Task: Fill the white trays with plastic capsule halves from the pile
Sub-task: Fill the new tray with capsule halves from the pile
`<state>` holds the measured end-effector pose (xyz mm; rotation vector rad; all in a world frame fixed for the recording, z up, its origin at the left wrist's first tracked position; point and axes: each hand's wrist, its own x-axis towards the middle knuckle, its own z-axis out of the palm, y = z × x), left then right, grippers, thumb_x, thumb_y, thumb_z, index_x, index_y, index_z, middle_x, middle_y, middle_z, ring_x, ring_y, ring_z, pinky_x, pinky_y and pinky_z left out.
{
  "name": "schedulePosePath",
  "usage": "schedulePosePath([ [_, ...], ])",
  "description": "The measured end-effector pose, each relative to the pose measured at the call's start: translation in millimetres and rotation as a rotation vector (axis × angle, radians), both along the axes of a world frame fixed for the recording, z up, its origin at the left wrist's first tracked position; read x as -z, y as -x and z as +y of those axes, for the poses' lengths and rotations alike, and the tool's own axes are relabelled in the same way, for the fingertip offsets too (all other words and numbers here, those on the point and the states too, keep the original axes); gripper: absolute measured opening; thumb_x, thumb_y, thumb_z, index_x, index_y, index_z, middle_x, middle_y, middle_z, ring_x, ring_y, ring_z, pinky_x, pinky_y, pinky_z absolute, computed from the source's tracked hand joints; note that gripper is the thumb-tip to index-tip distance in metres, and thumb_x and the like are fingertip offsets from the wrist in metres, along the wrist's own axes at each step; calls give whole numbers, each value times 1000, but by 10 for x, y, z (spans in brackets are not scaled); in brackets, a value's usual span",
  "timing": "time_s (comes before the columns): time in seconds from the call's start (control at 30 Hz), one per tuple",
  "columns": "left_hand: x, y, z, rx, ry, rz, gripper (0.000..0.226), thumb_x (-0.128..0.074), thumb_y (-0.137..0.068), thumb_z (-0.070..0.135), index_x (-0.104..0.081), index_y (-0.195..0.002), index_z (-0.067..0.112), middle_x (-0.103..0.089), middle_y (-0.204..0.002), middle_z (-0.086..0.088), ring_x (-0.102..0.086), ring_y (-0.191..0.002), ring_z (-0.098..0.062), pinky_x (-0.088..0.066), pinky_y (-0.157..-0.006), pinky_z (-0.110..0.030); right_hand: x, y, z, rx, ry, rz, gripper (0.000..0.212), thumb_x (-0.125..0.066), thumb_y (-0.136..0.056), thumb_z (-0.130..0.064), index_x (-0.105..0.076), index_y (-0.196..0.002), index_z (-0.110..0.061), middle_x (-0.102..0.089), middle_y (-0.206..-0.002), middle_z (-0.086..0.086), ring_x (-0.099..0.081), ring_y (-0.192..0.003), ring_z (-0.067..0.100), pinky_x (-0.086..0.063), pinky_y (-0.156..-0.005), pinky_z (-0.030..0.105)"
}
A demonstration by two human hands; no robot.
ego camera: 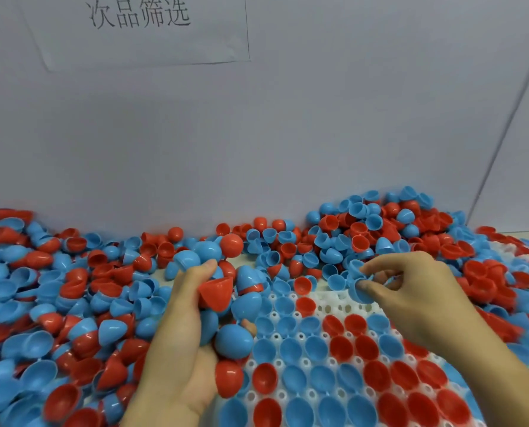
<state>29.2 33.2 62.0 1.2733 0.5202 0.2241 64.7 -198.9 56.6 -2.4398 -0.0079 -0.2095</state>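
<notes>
The fingers (368, 268) of the right hand (411, 291) pinch one small blue plastic capsule half (360, 293), thumb under it and fingertips on top. The hand holds it just above the far edge of the white plastic tray with round holes (331, 308). The left hand (183, 340) is curled around a bunch of capsule halves (226, 318), some red and some blue, and holds them against the palm beside the tray's left edge.

Most holes in the tray that can be seen hold a red or blue cup with the open side up. A few holes along the far row look bare. The big pile of red and blue plastic capsule halves (72, 288) lies all around the tray, to the left, behind it and to the right, up against the grey wall (287, 134). A paper sign with printed characters (140, 16) hangs on that wall.

The step in hand seems to be putting one half into a hole. Next, the right hand likely has to turn the blue half open side up, line it over a bare hole near the far edge, and press it in. Then it could take another half from the left hand.
</notes>
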Motion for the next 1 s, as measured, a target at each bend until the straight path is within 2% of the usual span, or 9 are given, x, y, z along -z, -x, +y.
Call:
schedulePosePath([
  [0.03, -135, -92, -179, 40, 142, -84, 39, -29, -106, 0, -42, -72, 14, -39, -27, 1, -41, -21, 1, -42, -43, -10, 8, -94, 11, -16, 50, 5, 9, -76, -86, -25, -72, -93, -28, -66, -74, -6, -62, -63, 10, -42, -43, 8],
  [0.17, -236, -68, -259, -36, 14, -82, 38, -33, -104, -3, -42, -74, 18, -34, -69, -5, -43, -25, 6, -42, -47, -8, 105, -470, 189, -118, 217, 79, 23, -74, -89, -19, -73, -110, -10, -67, -83, -2, -56, -62, 5, -44, -56, 12],
  [0.23, -271, -70, -227, -58, 137, -98, 37, -33, -105, -1, -42, -74, 18, -34, -71, -5, -43, -24, 5, -43, -45, -9, 210, -592, 292, -158, 328, 127, 23, -74, -88, -17, -73, -110, -11, -71, -103, 4, -63, -76, 12, -55, -69, 23],
  [0.33, -238, -81, -208, -47, 128, -91, 36, -32, -105, 0, -41, -73, 15, -34, -71, -7, -42, -23, 3, -43, -43, -11, 328, -651, 357, -172, 457, 198, 23, -74, -84, -12, -74, -106, -18, -69, -109, 5, -66, -90, 22, -60, -82, 39],
  [0.53, -247, -123, -200, -39, 180, -57, 39, -28, -106, -2, -40, -73, 16, -32, -72, -5, -43, -24, 4, -44, -49, -10, 332, -595, 362, -179, 550, 183, 22, -77, -83, -18, -74, -104, -19, -70, -106, 2, -68, -88, 22, -59, -80, 40],
  [0.67, -292, -104, -211, -2, 187, -47, 38, -27, -106, -1, -40, -73, 14, -33, -72, -5, -42, -22, 2, -44, -47, -12, 255, -505, 336, -171, 560, 184, 31, -71, -87, -18, -69, -118, -22, -64, -109, 1, -65, -90, 19, -59, -81, 39],
  [0.77, -292, -93, -221, 38, 224, -36, 38, -27, -106, 0, -41, -73, 13, -34, -72, -6, -42, -22, 1, -44, -45, -12, 143, -390, 272, -163, 450, 93, 32, -66, -93, -21, -66, -125, -24, -65, -96, -4, -65, -84, 12, -59, -80, 33],
  [0.9, -222, 34, -276, 141, 266, -69, 36, -36, -106, 9, -51, -73, 6, -52, -48, -11, -46, -24, -3, -40, -36, -18, -8, -38, 289, -227, -25, -123, 19, -65, -93, -30, -69, -109, -41, -66, -82, -16, -60, -84, -10, -46, -67, 2],
  [1.0, -158, -12, -297, 161, 212, -57, 34, -39, -104, 5, -54, -73, 6, -49, -33, 0, -45, -24, -3, -38, -32, -16, -6, 181, 439, -296, -343, -200, 18, -65, -89, -33, -68, -100, -47, -67, -92, -23, -64, -89, -6, -46, -69, 2],
])
